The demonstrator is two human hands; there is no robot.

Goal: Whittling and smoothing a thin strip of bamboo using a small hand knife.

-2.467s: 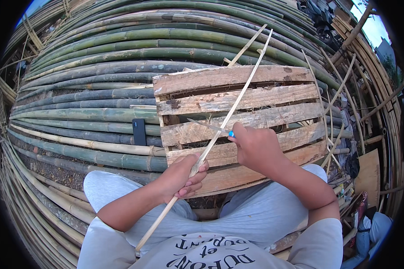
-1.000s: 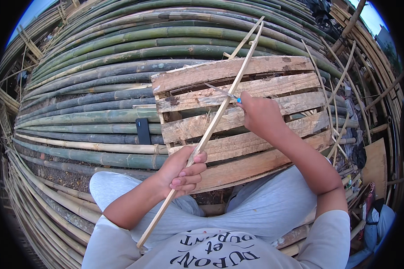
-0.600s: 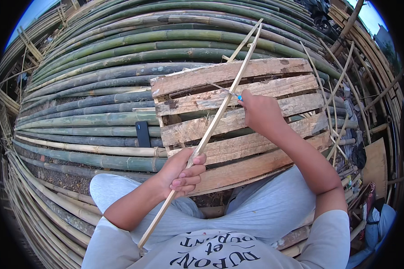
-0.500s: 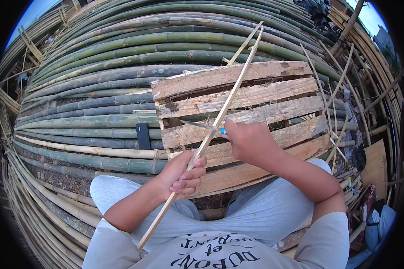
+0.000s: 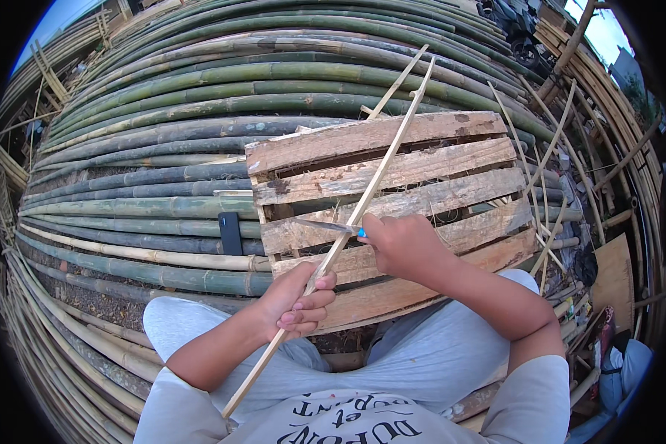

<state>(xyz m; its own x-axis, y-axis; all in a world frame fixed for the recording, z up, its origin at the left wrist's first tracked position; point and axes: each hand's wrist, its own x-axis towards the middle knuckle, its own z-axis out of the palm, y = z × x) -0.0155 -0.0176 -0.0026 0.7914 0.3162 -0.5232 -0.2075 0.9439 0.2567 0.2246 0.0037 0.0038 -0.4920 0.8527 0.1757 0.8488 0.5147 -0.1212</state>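
A long, pale bamboo strip (image 5: 379,177) runs slantwise from beside my lap up across the slatted wooden crate (image 5: 436,153). Around its lower part the fingers of my left hand (image 5: 301,300) are wrapped. My right hand (image 5: 407,243) is closed on the blue handle of a knife (image 5: 324,225). The knife's thin blade points left and crosses the strip a little above my left hand, seemingly touching it. Most of the handle is hidden in my fist. Below both hands the crate's slats lie in front of my knees.
Green bamboo poles (image 5: 163,202) lie in rows beyond and left of the crate. On them rests a black phone (image 5: 230,234). Another strip (image 5: 398,81) juts out past the crate's far edge. Loose thin strips (image 5: 551,148) lean at the right, near a brown board (image 5: 613,285).
The whole view has shifted slightly, with the crate and strip appearing lower. Both hands keep their grips, and the knife stays across the strip at nearly the same spot.
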